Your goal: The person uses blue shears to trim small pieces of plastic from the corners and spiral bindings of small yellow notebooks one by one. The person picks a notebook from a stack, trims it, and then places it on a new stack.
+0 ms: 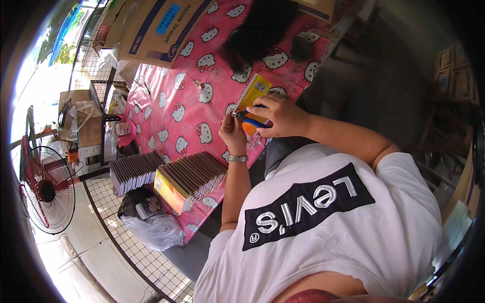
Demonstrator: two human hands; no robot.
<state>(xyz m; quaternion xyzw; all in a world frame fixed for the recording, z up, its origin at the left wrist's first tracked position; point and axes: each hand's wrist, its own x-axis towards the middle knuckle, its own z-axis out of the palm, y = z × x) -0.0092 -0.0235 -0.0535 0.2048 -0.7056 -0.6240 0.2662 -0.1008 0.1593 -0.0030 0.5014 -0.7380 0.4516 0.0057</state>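
A yellow spiral notebook [260,87] with a white coil lies at a slant between my hands, over the table's near edge. My left hand [232,132], with a metal-band watch on its wrist, has its fingertips pinched at the lower end of the coil. Blue-handled pliers [258,121] are gripped in my right hand [284,115]. Their jaws point left and meet the coil end beside my left fingertips. What exactly the jaws bite on is too small to tell. An orange patch of the cover shows under the pliers.
A pink cat-print cloth [189,113] covers the table. Two rows of spiral notebooks, one dark-coiled [194,174] and one greyish [135,170], stand at the left. A dark heap [260,33] and a cardboard box [159,33] sit farther back. A red fan [47,191] stands far left.
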